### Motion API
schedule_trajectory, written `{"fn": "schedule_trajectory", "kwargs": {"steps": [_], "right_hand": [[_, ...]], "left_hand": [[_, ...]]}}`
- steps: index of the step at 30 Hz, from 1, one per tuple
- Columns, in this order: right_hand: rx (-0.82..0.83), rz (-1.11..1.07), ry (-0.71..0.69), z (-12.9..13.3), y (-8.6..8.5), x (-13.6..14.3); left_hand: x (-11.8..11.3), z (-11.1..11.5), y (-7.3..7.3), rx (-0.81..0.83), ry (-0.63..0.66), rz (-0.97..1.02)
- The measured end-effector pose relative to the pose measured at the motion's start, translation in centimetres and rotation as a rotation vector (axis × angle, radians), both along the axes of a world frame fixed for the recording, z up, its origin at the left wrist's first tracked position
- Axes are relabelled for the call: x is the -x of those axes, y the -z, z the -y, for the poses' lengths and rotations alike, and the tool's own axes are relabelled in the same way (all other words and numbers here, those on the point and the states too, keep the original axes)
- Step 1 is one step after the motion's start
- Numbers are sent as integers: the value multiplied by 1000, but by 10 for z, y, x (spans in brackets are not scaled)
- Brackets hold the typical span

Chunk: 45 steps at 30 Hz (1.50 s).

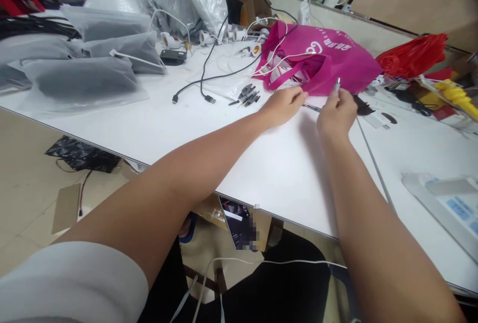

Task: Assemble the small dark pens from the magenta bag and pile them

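Observation:
My left hand (pixel 283 105) rests on the white table (pixel 168 129) at the mouth of a magenta cloth bag (pixel 336 59), its fingers pinching one end of a thin metal pen-like tool (pixel 311 108). My right hand (pixel 337 114) is closed around a small silver-tipped piece (pixel 337 84) that sticks up from its fingers, just in front of the bag. White cables (pixel 284 59) spill out of the bag's opening.
Small black parts (pixel 249 95) and a black USB cable (pixel 203 76) lie left of the bag. Grey plastic packets (pixel 85 59) are stacked at far left. A red plastic bag (pixel 413 54), yellow items (pixel 457 95) and a white power strip (pixel 444 203) are on the right.

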State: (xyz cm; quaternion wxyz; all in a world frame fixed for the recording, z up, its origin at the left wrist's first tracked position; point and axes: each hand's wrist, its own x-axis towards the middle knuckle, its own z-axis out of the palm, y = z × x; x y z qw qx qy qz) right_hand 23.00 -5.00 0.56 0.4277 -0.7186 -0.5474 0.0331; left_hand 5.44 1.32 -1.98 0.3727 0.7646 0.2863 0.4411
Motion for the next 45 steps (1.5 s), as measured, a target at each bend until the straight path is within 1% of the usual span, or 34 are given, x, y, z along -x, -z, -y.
{"fn": "schedule_trajectory", "kwargs": {"steps": [1, 2, 3, 5, 7, 9, 11, 13, 16, 18, 19, 22, 26, 30, 34, 36, 38, 41, 43, 45], "right_hand": [[17, 86, 101, 0, 2, 3], [60, 156, 147, -1, 5, 6], [93, 202, 151, -2, 8, 9], [140, 252, 77, -4, 16, 12], [114, 258, 23, -5, 23, 12], [102, 254, -1, -5, 25, 12], [109, 244, 7, -2, 23, 13], [93, 224, 42, 1, 16, 13], [-10, 219, 155, 6, 7, 5], [-58, 243, 213, 7, 5, -3], [-62, 257, 227, 6, 6, -8], [16, 306, 159, 1, 16, -14], [145, 368, 88, -3, 30, -13], [166, 386, 73, -1, 33, -10], [148, 405, 68, -4, 31, -9], [176, 413, 56, -8, 32, -10], [213, 395, 57, -12, 33, -14], [221, 382, 36, -14, 33, -21], [225, 374, -8, -11, 29, -24], [251, 341, -35, -5, 21, -26]], "left_hand": [[2, 2, 0, -59, -10, -48], [3, 3, -1, -115, -20, -98], [5, 5, -1, -168, -32, -146], [8, 7, -3, -261, -62, -237], [11, 8, -5, -325, -93, -311], [12, 10, -6, -364, -103, -372], [12, 13, -6, -385, -97, -420], [13, 17, -6, -392, -83, -456], [14, 22, -6, -387, -84, -486], [16, 25, -7, -380, -101, -499], [17, 26, -7, -379, -106, -506], [19, 31, -8, -389, -109, -521], [21, 35, -6, -415, -121, -501], [28, 26, -6, -387, -231, -444], [43, 5, -9, -381, -332, -406], [50, -7, -10, -360, -380, -375], [53, -16, -10, -337, -387, -353], [52, -23, -9, -332, -346, -351], [48, -23, -10, -348, -327, -359], [44, -21, -11, -367, -318, -374]]}}
